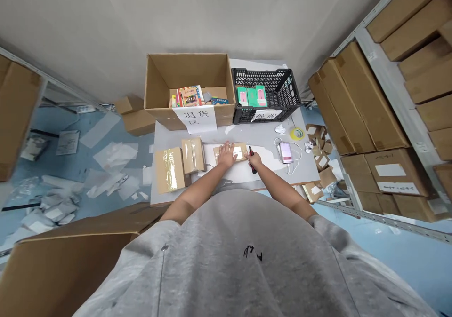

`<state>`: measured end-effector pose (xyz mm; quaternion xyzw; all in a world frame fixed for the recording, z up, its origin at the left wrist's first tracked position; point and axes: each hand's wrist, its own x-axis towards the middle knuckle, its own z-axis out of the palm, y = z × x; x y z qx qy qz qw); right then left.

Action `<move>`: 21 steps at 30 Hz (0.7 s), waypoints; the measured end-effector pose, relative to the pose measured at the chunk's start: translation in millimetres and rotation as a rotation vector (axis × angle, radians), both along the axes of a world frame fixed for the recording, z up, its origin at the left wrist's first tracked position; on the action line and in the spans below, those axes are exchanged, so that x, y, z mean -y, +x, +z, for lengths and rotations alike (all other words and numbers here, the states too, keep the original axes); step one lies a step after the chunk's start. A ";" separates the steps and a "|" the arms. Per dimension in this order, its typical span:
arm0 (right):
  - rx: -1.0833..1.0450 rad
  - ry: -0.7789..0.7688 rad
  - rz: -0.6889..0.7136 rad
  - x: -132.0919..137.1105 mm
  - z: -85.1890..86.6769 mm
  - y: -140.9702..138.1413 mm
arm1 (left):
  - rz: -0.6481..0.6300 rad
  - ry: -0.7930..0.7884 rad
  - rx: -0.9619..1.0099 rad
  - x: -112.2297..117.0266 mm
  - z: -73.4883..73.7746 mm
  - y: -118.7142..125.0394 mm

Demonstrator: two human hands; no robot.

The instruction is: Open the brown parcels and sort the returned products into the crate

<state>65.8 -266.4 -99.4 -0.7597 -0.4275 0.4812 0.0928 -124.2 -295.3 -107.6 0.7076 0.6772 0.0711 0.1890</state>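
That flat cardboard parcel (229, 153) on the near side of the desk (261, 136) looks light and fairly stiff, though the shiny tape could be slippery, so I'd grab it by the bare cardboard ends. Hands are close but apart: left hand (226, 154) spread flat on top, right hand (254, 159) curled round a black-and-red utility knife (251, 161), forearms angled inward.

Brown cardboard parcel (230, 153) w/ shiny clear tape, red-and-black box cutter (251, 161) just beside it, both on grey desk (263, 138). Black lattice-pattern plastic crate (278, 87) holds green & pink boxes (249, 96); yellow tape roll (297, 133) and white cable (294, 153) nearby. Grey sweatshirt (226, 260) w/ black print, pale blue floor (52, 119) w/ white scraps.
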 end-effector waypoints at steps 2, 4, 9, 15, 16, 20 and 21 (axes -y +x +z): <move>0.039 -0.002 0.001 -1.9 1.1 -1.6 | -0.071 -0.017 -0.004 -15.6 -3.3 -0.9; 0.010 -0.010 -0.040 -2.5 4.2 -3.4 | -0.112 -0.021 -0.017 -25.7 -7.4 -2.5; -0.234 -0.045 -0.176 11.6 11.8 -7.4 | -0.179 0.010 -0.053 -27.7 -15.3 -5.1; -0.362 -0.156 -0.210 34.9 17.6 -14.6 | -0.173 -0.040 -0.032 -24.9 -11.2 -2.2; -0.346 -0.154 -0.206 35.6 18.5 -18.0 | -0.167 -0.053 -0.022 -24.7 -9.7 -1.9; -0.219 -0.127 -0.176 28.3 22.0 -33.7 | -0.132 -0.106 0.037 -23.3 -5.9 -1.2; -0.184 -0.118 -0.171 25.6 23.0 -37.0 | -0.126 -0.116 0.054 -23.1 -5.6 -1.2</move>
